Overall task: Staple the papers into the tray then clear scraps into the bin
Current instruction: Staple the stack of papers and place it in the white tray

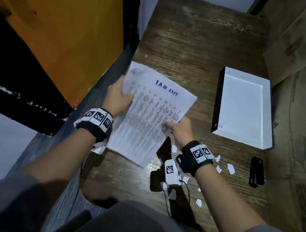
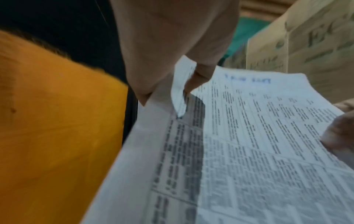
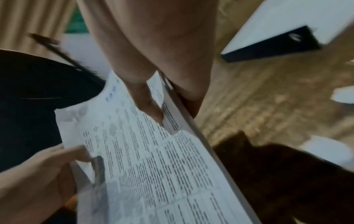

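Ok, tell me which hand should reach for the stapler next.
Right. The stapler lies on the table to the right of the right hand, far from the left hand. Both grip the papers, so the left could probably keep holding alone.

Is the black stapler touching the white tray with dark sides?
Apart. The head view shows the black stapler lying nearer the person than the white tray, with bare wooden table between them.
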